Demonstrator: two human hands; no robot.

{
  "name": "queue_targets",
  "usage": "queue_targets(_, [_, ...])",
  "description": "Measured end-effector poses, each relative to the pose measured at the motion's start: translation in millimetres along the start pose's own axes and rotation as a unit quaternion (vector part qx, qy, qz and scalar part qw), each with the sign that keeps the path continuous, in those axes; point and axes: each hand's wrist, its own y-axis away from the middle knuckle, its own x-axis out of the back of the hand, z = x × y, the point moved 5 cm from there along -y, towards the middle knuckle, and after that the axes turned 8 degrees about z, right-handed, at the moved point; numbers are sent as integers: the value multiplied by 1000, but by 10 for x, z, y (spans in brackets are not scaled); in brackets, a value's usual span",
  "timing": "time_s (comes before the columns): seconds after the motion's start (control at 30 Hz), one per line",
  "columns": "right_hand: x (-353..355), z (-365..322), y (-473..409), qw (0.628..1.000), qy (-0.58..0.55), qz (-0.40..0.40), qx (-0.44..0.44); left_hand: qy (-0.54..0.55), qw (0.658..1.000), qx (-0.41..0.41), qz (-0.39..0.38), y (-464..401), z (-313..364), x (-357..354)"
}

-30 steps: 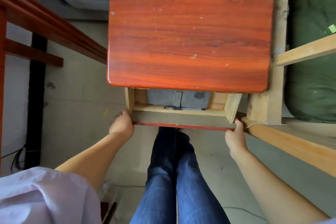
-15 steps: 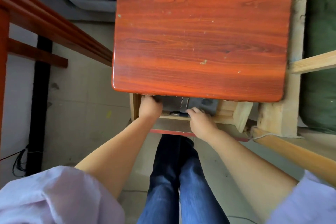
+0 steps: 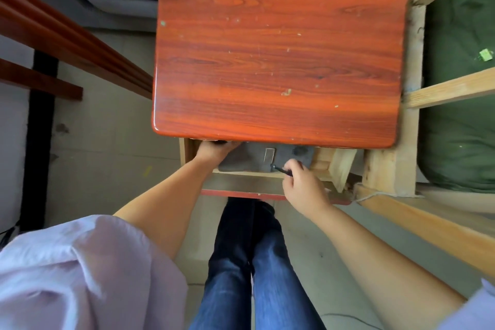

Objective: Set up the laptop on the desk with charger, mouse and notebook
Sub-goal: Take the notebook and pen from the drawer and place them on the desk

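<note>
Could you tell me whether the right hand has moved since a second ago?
Yes. The right hand left the drawer front's right corner and moved inward over the drawer.

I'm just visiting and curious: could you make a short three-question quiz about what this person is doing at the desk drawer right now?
1. True or false: the desk top has nothing on it.
2. Multiple choice: the right hand pinches what? A) a small dark object B) a mouse C) a notebook
3. Fill in: the left hand reaches into the open ___, beside the flat grey item.

Key: 1 true; 2 A, a small dark object, too small to identify; 3 drawer.
</note>
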Motion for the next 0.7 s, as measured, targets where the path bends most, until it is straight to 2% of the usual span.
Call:
queue_targets(0.1, [309,275,174,988,-33,110,-105,7,996,40,-82,181,-19,-41])
queue_targets(0.2, [507,546,360,955,-119,163,-216,27,980,89,-178,472,-85,-133])
queue_targets(0.33, [555,752,661,949,-112,122,-269,89,955,147,-242,857,-180,-154])
queue_targets(0.4, [484,833,833,945,-103,104,-292,59,950,160,-261,1015,-241,-6])
queue_targets(0.5, [320,952,1076,918,-120,95,-366,-92,951,99,-278,1177,-255,389])
queue_targets(0.57, [217,1002,1175,867,-216,102,-438,-211,938,8,-273,1270,-132,585])
queue_targets(0.63, [126,971,1142,807,-331,98,-480,-361,891,-94,-258,1386,7,597])
queue_targets(0.7, [57,870,1000,753,-424,73,-497,-479,817,-170,-273,1504,60,393])
